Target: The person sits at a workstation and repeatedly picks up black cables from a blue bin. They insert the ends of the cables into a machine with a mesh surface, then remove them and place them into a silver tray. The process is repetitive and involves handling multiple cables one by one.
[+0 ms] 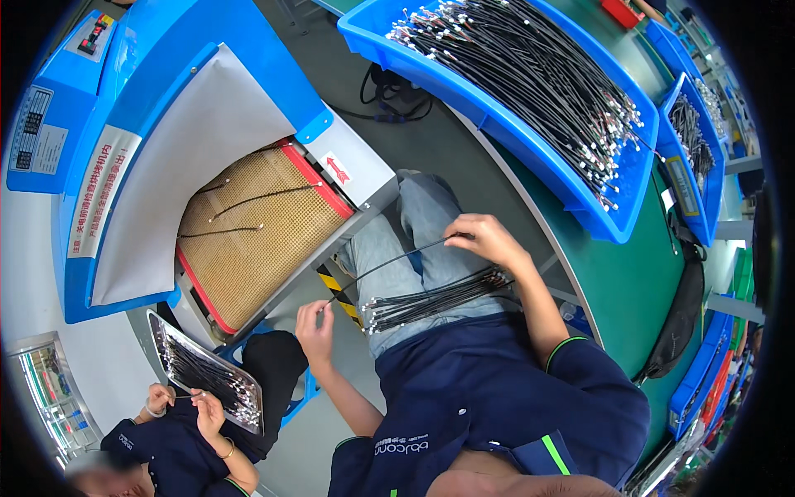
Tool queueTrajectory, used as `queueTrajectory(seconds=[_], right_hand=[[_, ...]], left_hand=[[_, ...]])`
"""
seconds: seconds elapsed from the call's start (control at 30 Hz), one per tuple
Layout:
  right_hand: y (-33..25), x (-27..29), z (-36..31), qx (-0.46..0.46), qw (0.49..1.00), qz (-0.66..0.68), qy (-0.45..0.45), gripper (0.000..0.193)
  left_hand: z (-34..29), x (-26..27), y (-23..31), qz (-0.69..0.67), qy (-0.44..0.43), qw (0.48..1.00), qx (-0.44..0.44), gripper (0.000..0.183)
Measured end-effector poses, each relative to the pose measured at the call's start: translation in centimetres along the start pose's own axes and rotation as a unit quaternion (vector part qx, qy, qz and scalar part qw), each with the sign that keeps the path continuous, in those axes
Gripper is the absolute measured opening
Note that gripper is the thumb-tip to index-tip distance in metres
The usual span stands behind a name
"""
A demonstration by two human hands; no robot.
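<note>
A thin black cable (389, 264) stretches between my two hands above my lap, rising toward the right. My left hand (315, 333) pinches its lower left end, and my right hand (487, 240) pinches the upper right end. Both connector ends are hidden by my fingers. Just below this cable, a bundle of black cables (431, 302) with small pale connectors lies across my thighs. Its right end reaches under my right wrist.
A blue machine (286, 50) with a pale curtain (195, 157) covers part of a mesh conveyor belt (265, 273) bearing several cables. A blue bin (497, 153) full of cables stands on the green table (609, 290). At lower left, a co-worker handles cables over a tray (256, 389).
</note>
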State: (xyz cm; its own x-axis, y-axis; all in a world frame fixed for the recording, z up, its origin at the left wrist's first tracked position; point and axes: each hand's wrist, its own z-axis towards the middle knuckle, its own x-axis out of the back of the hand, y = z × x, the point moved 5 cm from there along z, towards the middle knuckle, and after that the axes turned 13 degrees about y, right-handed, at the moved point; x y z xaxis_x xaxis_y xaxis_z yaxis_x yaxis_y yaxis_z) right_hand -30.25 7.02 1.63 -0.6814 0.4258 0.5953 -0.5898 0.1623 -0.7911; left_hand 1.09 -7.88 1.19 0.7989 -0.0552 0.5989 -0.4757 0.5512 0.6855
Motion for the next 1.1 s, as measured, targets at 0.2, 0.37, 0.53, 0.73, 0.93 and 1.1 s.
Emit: queueTrajectory(seconds=[0.2,0.37,0.53,0.73,0.93,1.1], right_hand=[[0.0,0.2,-0.1,-0.011,0.998,0.043,0.043,0.016],[0.1,0.5,-0.3,-0.107,0.989,0.101,0.02,0.016],[-0.1,0.3,-0.3,-0.023,0.996,0.084,0.016,0.014],[-0.1,0.8,-1.1,0.015,0.995,0.081,0.052,0.013],[-0.8,1.0,-1.0,0.046,0.994,0.081,0.065,0.013],[-0.9,1.0,-1.1,0.048,0.994,0.083,0.053,0.013]], left_hand=[[-0.2,0.7,-0.6,0.007,0.009,1.0,0.016,0.012],[0.0,0.9,-0.7,-0.001,0.013,1.0,0.011,0.013],[-0.3,1.7,-0.9,0.01,0.021,1.0,0.015,0.014],[0.2,1.5,-0.7,0.003,0.023,1.0,0.0,0.014],[0.1,2.1,-0.3,0.011,0.03,0.999,-0.002,0.014],[0.2,2.2,-0.2,0.008,0.03,0.999,-0.005,0.014]])
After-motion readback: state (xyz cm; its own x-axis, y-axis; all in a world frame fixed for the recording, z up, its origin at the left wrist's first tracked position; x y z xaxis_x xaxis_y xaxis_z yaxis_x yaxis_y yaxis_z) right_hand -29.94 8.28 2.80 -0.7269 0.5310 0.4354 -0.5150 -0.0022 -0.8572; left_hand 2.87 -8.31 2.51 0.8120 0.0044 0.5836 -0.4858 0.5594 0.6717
